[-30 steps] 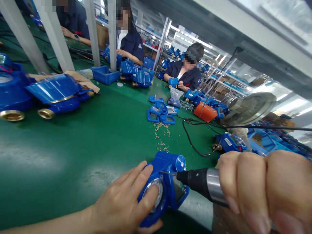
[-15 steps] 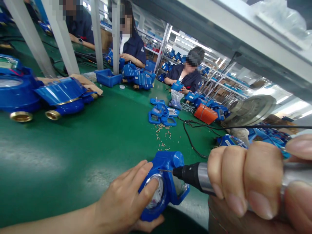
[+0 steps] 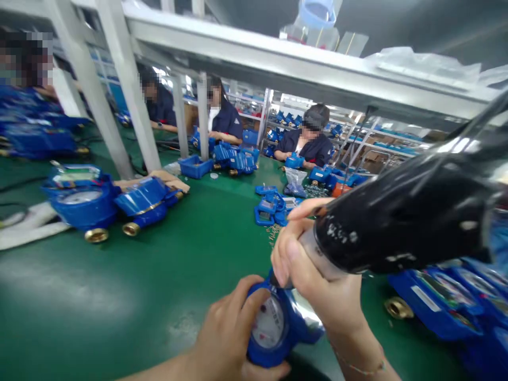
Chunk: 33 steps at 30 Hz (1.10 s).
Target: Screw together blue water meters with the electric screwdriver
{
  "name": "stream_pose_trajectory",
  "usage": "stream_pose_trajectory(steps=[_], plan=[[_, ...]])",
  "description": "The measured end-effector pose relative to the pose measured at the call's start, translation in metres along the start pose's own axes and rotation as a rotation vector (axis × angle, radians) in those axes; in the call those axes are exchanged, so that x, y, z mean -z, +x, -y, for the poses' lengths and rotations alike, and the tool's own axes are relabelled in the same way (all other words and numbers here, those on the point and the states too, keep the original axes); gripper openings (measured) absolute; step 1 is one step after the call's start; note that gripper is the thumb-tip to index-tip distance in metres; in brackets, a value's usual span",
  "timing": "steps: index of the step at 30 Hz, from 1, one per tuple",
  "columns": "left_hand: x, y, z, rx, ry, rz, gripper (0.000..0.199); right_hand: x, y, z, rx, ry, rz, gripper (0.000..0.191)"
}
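Note:
My left hand (image 3: 234,323) is wrapped round a blue water meter (image 3: 270,323) at the front of the green table, thumb underneath and fingers over the rim of its round dial. In my right hand (image 3: 305,264) is an electric screwdriver (image 3: 400,211) with a thick black body and a grey front part. Its dark nose points down at the meter's upper edge, beside the dial; the bit's tip is hidden there. Blue meter covers (image 3: 272,206) lie beyond, with small screws (image 3: 273,233) scattered in front of them, partly behind my right hand.
Two blue meters with brass ends (image 3: 81,201) (image 3: 148,203) stand at the left. More meters (image 3: 440,301) crowd the right. A blue bin (image 3: 196,167) sits by the shelf posts. A metal shelf (image 3: 246,45) spans overhead. Several co-workers sit across the table.
My right hand has turned the screwdriver from lying nearly level to slanting down, its nose now at the meter. The view has tilted and shifted, showing more table on both sides.

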<state>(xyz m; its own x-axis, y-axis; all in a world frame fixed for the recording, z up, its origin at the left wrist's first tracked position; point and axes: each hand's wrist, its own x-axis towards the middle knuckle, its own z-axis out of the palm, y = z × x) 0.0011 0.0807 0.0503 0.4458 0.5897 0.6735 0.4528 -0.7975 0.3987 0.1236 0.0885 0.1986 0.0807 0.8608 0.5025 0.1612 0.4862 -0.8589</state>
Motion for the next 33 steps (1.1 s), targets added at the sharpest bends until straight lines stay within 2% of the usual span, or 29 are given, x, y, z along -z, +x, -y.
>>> stream_pose_trajectory(steps=[2,3,4,5,8,10,13,17,21,26,33], plan=[[-0.007,0.001,0.011,0.015,-0.069,0.046,0.079,-0.007,0.003,-0.006,-0.039,0.062,-0.053,0.022],[-0.013,0.0,0.018,0.002,-0.073,0.071,0.07,-0.01,0.005,-0.009,-0.073,0.088,-0.079,0.023],[-0.019,-0.001,0.026,0.028,-0.066,0.085,0.054,-0.013,0.008,-0.012,-0.117,0.075,-0.093,0.023],[-0.026,-0.003,0.034,0.066,-0.054,0.101,0.046,-0.015,0.011,-0.015,-0.156,0.048,-0.1,0.024],[-0.044,-0.005,0.054,0.133,-0.045,0.125,0.045,-0.017,0.024,-0.021,-0.216,-0.005,-0.044,0.027],[-0.05,-0.004,0.06,0.148,-0.118,0.131,0.044,-0.016,0.033,-0.024,-0.228,0.019,0.026,0.028],[-0.048,0.002,0.059,0.163,-0.282,0.143,0.045,-0.013,0.044,-0.03,-0.238,0.058,0.096,0.028],[-0.041,0.015,0.053,0.235,-0.36,0.184,0.056,-0.013,0.054,-0.047,-0.209,0.118,0.09,0.031],[-0.038,0.021,0.05,0.301,-0.426,0.141,0.072,-0.015,0.057,-0.062,-0.206,0.153,0.099,0.03],[-0.034,0.02,0.047,0.247,-0.52,0.14,0.078,-0.013,0.055,-0.064,-0.207,0.161,0.102,0.026],[-0.023,0.02,0.035,0.22,-0.525,0.124,0.077,-0.011,0.052,-0.066,-0.207,0.26,0.161,0.025]])
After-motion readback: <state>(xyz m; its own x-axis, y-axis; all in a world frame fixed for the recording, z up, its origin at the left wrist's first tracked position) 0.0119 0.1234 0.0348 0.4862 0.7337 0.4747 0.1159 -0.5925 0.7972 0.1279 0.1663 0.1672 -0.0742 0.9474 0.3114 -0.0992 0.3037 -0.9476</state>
